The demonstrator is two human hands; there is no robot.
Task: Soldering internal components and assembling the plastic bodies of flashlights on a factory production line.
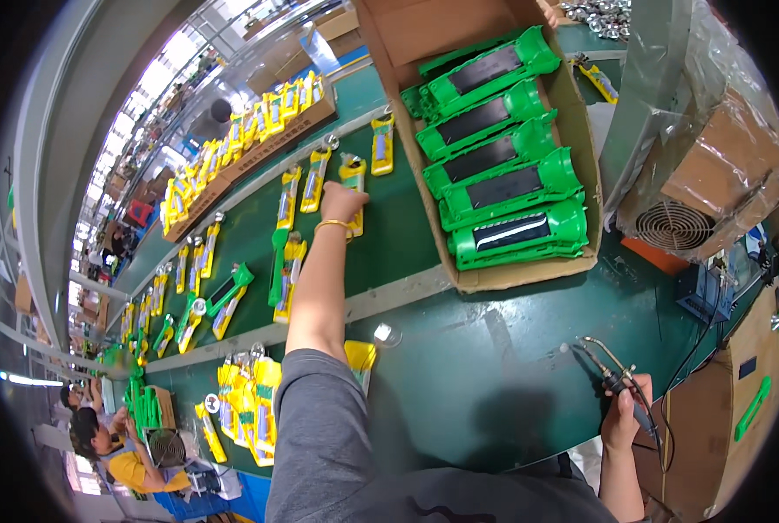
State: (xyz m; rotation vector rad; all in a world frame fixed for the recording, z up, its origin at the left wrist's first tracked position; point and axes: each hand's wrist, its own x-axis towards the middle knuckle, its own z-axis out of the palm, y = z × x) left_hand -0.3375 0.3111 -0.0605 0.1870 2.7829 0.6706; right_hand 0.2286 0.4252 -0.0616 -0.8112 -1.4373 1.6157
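My left arm reaches out over the belt, and my left hand (344, 202) is closed on a yellow lamp housing (353, 169). The housing's ends show above and below the hand, while the fingers are partly hidden. More yellow housings (315, 179) with round silver reflectors lie just left of it, and another yellow housing (382, 145) sits to its upper right. At the lower right, my right hand (623, 417) grips a soldering iron (618, 381) with a curved thin tube at its tip, held over the bench edge. A cable hangs from the iron.
An open cardboard box (485, 277) of green casings (503, 187) stands at centre right. Yellow housings are piled (251, 401) left of my arm, near a clear reflector (387, 334). A fan (673, 226) and blue power unit (705, 292) stand right. Co-workers (115, 449) sit at lower left.
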